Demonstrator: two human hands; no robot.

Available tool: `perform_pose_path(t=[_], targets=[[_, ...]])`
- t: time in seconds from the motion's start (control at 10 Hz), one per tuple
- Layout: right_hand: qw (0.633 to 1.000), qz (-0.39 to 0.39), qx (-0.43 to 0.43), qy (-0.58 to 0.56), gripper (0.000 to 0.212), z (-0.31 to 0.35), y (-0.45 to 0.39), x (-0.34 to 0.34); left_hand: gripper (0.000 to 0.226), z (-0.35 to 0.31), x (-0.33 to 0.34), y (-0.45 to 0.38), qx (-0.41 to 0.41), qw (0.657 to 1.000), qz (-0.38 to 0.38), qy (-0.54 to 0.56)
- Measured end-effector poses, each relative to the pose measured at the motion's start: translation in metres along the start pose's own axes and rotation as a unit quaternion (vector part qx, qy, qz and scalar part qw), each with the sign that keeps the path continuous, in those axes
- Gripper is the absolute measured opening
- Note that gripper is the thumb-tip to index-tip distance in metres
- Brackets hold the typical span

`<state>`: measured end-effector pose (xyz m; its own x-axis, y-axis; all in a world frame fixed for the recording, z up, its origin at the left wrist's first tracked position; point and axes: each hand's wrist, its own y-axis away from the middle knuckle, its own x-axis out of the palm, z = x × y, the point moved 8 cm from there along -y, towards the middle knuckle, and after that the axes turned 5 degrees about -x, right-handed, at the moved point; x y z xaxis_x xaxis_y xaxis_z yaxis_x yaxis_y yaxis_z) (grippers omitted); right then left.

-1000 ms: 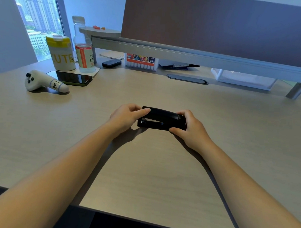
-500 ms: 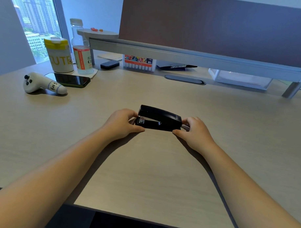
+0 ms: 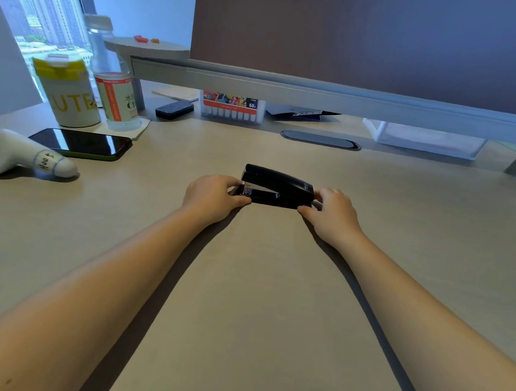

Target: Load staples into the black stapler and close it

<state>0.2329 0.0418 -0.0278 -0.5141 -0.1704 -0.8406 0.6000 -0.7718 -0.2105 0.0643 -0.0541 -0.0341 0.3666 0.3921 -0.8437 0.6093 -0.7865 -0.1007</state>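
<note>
The black stapler (image 3: 277, 186) lies on the wooden desk (image 3: 248, 282) in the middle, its metal front end pointing left and its top arm down. My left hand (image 3: 213, 198) pinches the base at that front end between thumb and fingers. My right hand (image 3: 330, 215) holds the rear end, fingers curled against it. No loose staples are visible.
A dark phone (image 3: 81, 144) and a white controller (image 3: 24, 158) lie at the left. Behind them stand a yellow-lidded cup (image 3: 67, 92) and a water bottle (image 3: 113, 79). A marker box (image 3: 232, 108) and clear tray (image 3: 425, 138) sit under the raised shelf (image 3: 313, 92).
My left fingers slid off the stapler's top down to its front base. The right hand shifted back to the rear end. The view moved slightly closer.
</note>
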Motion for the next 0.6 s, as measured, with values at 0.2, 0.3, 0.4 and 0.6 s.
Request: perform_pose_path(t=[0.2, 0.3, 0.4, 0.6], targets=[[1.000, -0.022, 0.019, -0.002, 0.031, -0.015, -0.068, 0.012, 0.040, -0.006, 0.012, -0.069, -0.016, 1.000, 0.008, -0.017], [0.999, -0.033, 0.024, 0.011, 0.032, -0.020, -0.095, 0.014, 0.039, -0.011, 0.016, -0.094, -0.016, 1.000, 0.004, -0.023], [0.998, -0.039, 0.036, 0.024, 0.033, -0.027, -0.116, 0.017, 0.039, -0.014, 0.022, -0.113, -0.026, 0.999, 0.008, -0.024], [0.997, -0.054, 0.047, -0.007, 0.032, -0.033, -0.112, 0.017, 0.037, -0.013, 0.025, -0.114, -0.010, 0.999, -0.006, -0.046]])
